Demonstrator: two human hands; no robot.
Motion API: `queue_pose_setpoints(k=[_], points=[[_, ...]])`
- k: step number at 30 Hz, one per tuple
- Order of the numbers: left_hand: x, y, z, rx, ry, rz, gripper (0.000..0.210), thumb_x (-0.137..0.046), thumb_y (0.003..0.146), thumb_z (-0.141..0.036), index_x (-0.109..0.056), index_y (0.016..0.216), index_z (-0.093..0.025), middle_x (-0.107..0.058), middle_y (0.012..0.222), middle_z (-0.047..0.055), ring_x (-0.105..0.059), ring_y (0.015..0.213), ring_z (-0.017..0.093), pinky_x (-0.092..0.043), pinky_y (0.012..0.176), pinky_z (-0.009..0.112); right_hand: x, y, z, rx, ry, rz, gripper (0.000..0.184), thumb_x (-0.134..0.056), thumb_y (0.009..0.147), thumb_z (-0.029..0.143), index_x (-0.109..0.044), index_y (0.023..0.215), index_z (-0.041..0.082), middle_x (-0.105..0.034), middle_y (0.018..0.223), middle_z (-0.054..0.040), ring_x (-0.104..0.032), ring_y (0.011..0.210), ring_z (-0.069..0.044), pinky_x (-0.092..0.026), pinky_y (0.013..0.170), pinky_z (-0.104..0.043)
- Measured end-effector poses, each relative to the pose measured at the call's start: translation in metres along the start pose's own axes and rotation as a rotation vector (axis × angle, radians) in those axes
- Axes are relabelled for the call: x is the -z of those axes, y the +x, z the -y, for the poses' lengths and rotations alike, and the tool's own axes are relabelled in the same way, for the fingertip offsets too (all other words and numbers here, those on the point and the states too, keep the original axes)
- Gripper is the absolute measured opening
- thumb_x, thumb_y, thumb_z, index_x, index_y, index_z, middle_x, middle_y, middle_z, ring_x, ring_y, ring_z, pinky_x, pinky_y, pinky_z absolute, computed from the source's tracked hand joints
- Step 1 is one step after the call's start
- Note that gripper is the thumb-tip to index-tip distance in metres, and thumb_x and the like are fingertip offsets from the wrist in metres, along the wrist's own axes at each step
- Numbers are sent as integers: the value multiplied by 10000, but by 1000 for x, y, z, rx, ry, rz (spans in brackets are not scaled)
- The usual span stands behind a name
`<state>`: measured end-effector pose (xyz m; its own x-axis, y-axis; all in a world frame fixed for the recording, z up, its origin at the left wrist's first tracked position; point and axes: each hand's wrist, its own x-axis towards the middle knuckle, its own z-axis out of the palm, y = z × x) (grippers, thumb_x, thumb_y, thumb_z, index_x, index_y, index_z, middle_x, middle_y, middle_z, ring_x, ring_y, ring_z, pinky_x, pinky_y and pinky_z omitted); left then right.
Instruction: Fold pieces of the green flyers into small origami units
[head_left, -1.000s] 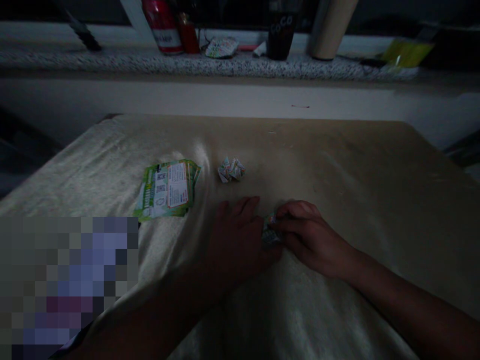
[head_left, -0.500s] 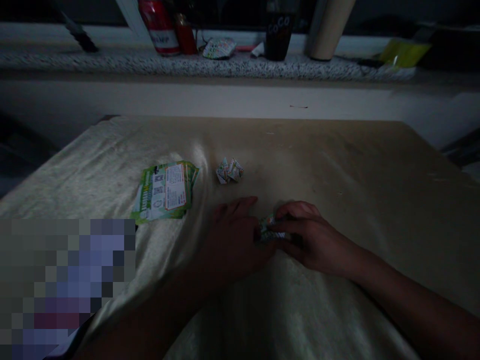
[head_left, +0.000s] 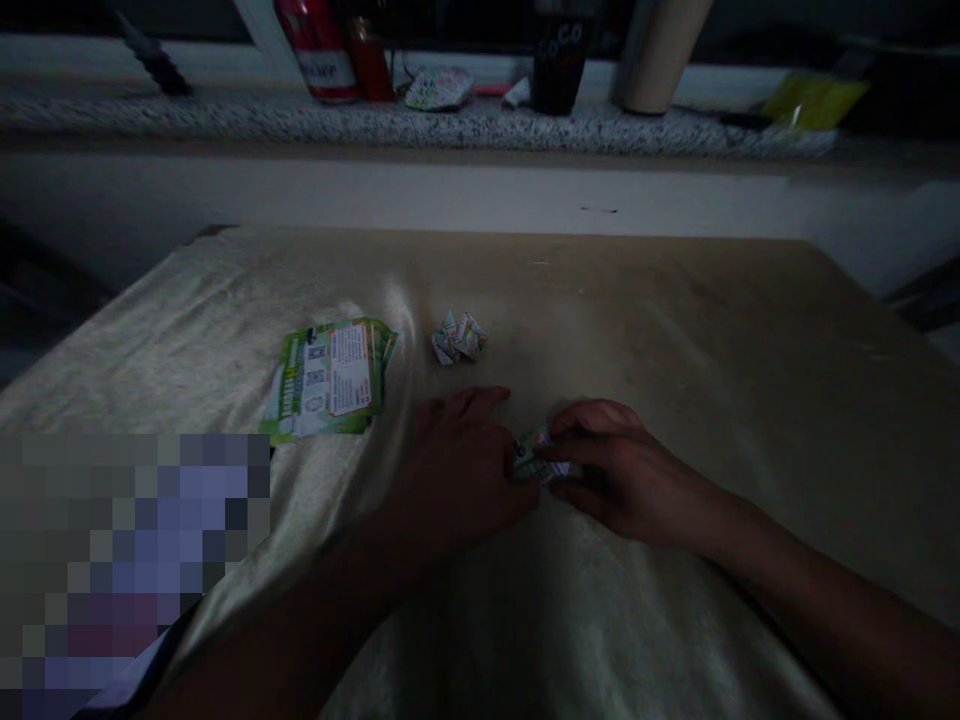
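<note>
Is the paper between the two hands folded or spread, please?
Folded, it seems: the paper, partly covered by the right hand, looks narrower than the flat green sheets.

Site appears to be a dimly lit home room; evidence: tabletop (head_left: 712,330) draped in shiny cloth (head_left: 187,330); speckled stone windowsill (head_left: 300,128) holding red can (head_left: 321,50), dark "CoCo" cup (head_left: 557,70), tan cylinder (head_left: 664,55); dark window (head_left: 202,18) behind

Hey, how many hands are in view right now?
2: the left hand at the left side of the paper, the right hand at its right. The pixelated lower left could hide others.
</note>
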<state>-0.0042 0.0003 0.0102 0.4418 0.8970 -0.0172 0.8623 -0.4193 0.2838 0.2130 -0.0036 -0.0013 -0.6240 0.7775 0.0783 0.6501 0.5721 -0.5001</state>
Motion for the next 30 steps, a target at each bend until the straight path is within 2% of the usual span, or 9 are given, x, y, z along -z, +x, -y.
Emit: queue_pose_setpoints(k=[9, 17, 24, 27, 30], points=[[12, 2, 15, 74, -68, 55, 65, -721, 717, -291, -763, 684, -255, -535, 1476, 72, -488, 1330, 364, -376, 1018, 603, -3, -1, -2, 23, -2, -26, 286, -710, 866, 285, -725, 1151, 269, -645, 1139, -59, -576, 1129, -256, -382, 1028, -454], [10, 2, 31, 82, -72, 33, 73, -693, 721, -261, -749, 676, -248, -524, 1484, 60, -486, 1329, 370, -369, 1032, 615, -3, -1, -3, 22, 1, -35, 278, -720, 860, 283, -726, 1137, 273, -645, 1142, -53, -572, 1134, -251, -380, 1034, -452], [3, -3, 20, 30, -153, -75, 164, -653, 810, -272, -717, 941, -198, -595, 1393, 116, -535, 1295, 294, -385, 1088, 513, -7, -1, -5, 22, 68, -123, 365, -767, 813, 264, -673, 1164, 230, -651, 1150, -61, -576, 1121, -249, -408, 1020, -434], [-6, -5, 12, -16, -153, -106, 242, -678, 836, -364, -693, 1015, -202, -583, 1396, 110, -509, 1308, 310, -368, 1103, 516, -8, -1, -7, 32, 87, -148, 383, -779, 802, 254, -660, 1166, 230, -651, 1152, -62, -578, 1119, -249, -425, 1009, -432], [-15, -6, 9, -58, -132, -135, 257, -679, 851, -365, -675, 1052, -204, -576, 1392, 108, -494, 1311, 310, -349, 1109, 515, -8, -2, -8, 24, 84, -163, 396, -787, 798, 273, -655, 1168, 230, -649, 1163, -70, -576, 1120, -255, -442, 998, -437]])
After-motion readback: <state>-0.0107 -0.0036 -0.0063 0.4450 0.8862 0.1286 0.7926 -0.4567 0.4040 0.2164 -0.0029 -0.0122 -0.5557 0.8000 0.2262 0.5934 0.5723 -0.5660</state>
